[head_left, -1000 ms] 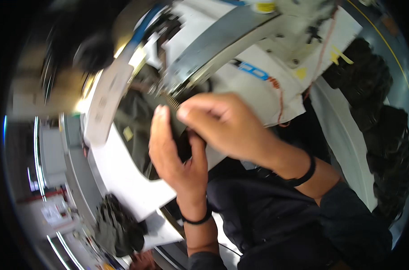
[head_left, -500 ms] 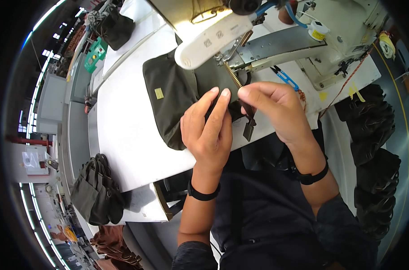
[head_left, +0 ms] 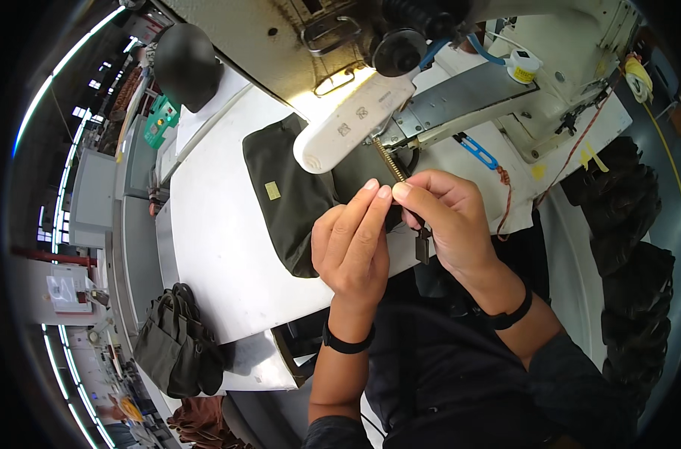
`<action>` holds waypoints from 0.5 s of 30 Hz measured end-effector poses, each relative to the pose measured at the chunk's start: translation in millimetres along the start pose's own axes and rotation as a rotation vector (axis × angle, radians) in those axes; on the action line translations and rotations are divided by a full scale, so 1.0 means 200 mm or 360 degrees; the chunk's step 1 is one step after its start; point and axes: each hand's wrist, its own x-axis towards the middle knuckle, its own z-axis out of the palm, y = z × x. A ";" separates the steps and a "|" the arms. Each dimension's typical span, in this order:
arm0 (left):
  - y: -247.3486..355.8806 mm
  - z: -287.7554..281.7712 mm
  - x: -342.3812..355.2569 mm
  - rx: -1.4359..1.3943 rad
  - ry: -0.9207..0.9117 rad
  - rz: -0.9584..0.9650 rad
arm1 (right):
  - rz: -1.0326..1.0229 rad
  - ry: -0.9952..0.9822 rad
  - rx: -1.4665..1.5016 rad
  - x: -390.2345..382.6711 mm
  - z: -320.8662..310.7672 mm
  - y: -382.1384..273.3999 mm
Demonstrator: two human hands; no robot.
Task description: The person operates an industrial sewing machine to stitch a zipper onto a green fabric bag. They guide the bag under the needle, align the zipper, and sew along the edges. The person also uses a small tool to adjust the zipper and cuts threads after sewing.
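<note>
- Right hand point(head_left: 456, 224) pinches the zipper point(head_left: 389, 160) at its near end.
- Left hand point(head_left: 351, 251): fingers together, any grip hidden.
- Apparently aligning for stitching; next calls for keeping it straight.

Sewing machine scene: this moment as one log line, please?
left hand at dark fabric | right hand pinching gold-toothed zipper | sewing machine beyond

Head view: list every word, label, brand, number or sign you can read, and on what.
No wording is quoted here; the markings:
White machine cover: two small square symbols, too small to make out.
Yellow label on the white container: print too small to read surely.
Pale yellow tag on olive fabric: no lettering discernible.
White sheet at left: too small to read.
</note>
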 end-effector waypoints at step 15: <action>-0.07 0.00 0.11 -0.0166 -0.0150 -0.0116 | -0.0015 0.0021 -0.0010 0.12 0.04 -0.01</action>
